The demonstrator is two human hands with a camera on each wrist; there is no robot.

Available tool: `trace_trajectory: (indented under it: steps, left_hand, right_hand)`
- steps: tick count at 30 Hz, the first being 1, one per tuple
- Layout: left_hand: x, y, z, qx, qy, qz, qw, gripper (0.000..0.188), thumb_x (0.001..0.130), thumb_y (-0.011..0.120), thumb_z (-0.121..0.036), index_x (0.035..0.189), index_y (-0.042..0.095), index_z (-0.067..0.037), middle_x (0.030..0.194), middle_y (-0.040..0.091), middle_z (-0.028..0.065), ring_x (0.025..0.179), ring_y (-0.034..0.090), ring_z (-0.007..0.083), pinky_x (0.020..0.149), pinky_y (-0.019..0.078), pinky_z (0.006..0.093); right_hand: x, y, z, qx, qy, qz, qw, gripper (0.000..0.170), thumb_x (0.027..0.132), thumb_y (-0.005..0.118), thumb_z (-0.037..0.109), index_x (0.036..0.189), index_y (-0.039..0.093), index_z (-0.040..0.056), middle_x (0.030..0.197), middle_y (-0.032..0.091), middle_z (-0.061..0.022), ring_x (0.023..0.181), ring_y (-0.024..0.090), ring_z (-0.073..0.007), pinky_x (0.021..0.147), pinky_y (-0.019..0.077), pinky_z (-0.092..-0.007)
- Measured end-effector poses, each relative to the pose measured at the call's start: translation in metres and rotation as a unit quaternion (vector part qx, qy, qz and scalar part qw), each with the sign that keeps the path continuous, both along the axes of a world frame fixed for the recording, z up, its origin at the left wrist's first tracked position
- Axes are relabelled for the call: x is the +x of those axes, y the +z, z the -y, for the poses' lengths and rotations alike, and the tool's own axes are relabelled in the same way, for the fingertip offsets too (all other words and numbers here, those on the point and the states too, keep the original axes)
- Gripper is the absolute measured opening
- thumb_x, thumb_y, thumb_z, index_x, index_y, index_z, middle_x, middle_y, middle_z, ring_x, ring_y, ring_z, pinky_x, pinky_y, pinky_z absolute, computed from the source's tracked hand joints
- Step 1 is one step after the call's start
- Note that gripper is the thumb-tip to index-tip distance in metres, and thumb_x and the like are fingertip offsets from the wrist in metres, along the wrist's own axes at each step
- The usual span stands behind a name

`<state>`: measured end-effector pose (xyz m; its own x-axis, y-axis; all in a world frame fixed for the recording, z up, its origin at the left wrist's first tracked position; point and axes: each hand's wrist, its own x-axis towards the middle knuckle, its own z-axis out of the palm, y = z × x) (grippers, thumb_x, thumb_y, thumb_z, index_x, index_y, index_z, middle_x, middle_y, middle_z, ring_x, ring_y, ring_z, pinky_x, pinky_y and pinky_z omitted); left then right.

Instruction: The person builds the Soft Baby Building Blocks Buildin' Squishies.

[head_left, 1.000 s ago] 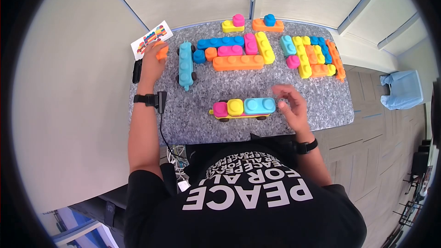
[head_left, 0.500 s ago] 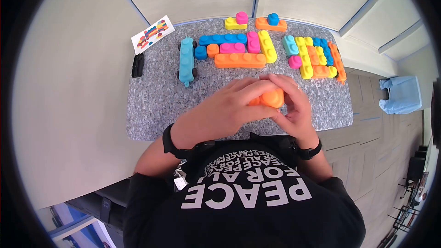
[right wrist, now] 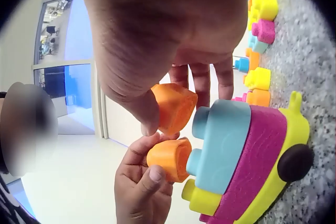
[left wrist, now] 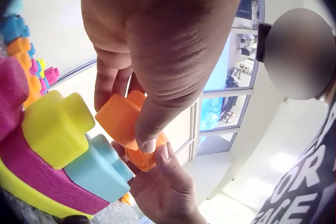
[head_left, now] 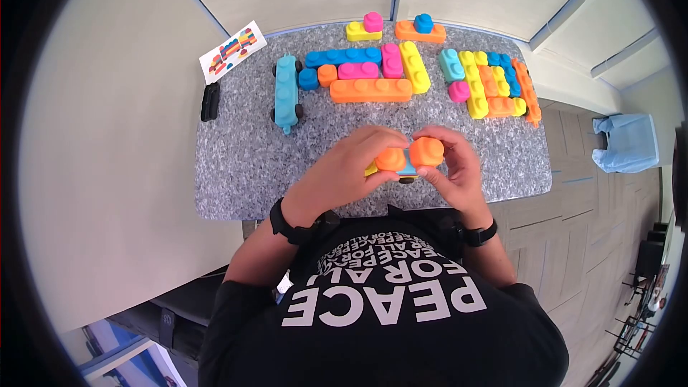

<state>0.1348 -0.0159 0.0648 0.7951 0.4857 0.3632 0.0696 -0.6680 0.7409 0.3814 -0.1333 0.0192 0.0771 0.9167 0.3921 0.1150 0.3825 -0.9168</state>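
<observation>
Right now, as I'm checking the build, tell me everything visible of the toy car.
The toy car looks plastic: yellow base, dark wheels, magenta layer, then studded magenta, yellow and light-blue blocks. It stands upright on the speckled table, near the left hand and right hand. Whether the held orange blocks touch it is unclear.

the head view looks forward and down, far enough back to hold tabletop and shirt. the left wrist view, very close, looks past the left hand toward the right hand; the right wrist view, equally close, faces back the opposite way, turned sideways. both share two orange blocks and a wheeled block car.
</observation>
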Motion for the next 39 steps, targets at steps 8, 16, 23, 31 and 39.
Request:
trace_trajectory:
  steps: [8,16,23,31,39]
  left_hand:
    - [0.008,-0.005,0.0,-0.039,-0.011,0.011,0.999,0.062,0.09,0.093,-0.012,0.147,0.069,-0.007,0.144,0.075,0.0163,0.134,0.073,0.0409,0.113,0.0591,0.0497]
    - [0.007,-0.017,-0.001,-0.056,0.007,-0.004,0.998,0.059,0.089,0.097,-0.019,0.142,0.073,-0.007,0.136,0.078,0.0168,0.125,0.076,0.04,0.107,0.0604,0.0473]
    - [0.008,-0.025,-0.003,-0.054,0.02,0.012,0.998,0.058,0.088,0.099,-0.023,0.139,0.076,-0.008,0.129,0.081,0.0157,0.117,0.079,0.0387,0.102,0.0616,0.0464]
    - [0.011,-0.031,-0.002,-0.047,0.018,0.021,0.998,0.058,0.087,0.099,-0.019,0.139,0.076,-0.008,0.127,0.08,0.0142,0.116,0.078,0.0367,0.103,0.0613,0.0451]
    - [0.01,-0.03,-0.001,-0.056,0.015,0.019,0.998,0.058,0.085,0.099,-0.015,0.139,0.076,-0.008,0.123,0.079,0.0132,0.113,0.078,0.035,0.1,0.0617,0.0434]
  right_hand:
    - [0.001,-0.005,-0.002,0.001,-0.009,0.075,0.997,0.053,0.094,0.093,0.011,0.142,0.074,0.0034,0.137,0.078,-0.0158,0.13,0.073,-0.033,0.116,0.0539,-0.0452]
    - [0.005,-0.017,-0.003,0.034,-0.004,0.068,0.997,0.043,0.108,0.08,0.021,0.145,0.073,0.0026,0.149,0.069,-0.0196,0.14,0.066,-0.0338,0.121,0.0493,-0.0459]
    - [-0.001,-0.023,-0.001,-0.003,0.007,0.02,1.0,0.04,0.11,0.076,0.013,0.148,0.071,0.0008,0.148,0.068,-0.0181,0.14,0.065,-0.0309,0.123,0.0482,-0.0437]
    - [-0.006,-0.031,0.001,-0.006,0.014,-0.018,1.0,0.041,0.111,0.075,0.009,0.151,0.069,0.001,0.149,0.069,-0.0161,0.141,0.065,-0.0293,0.125,0.048,-0.044]
    - [-0.006,-0.035,0.005,-0.03,0.024,-0.04,0.999,0.043,0.112,0.074,0.009,0.154,0.067,0.0019,0.152,0.069,-0.0178,0.146,0.064,-0.0307,0.127,0.0466,-0.045]
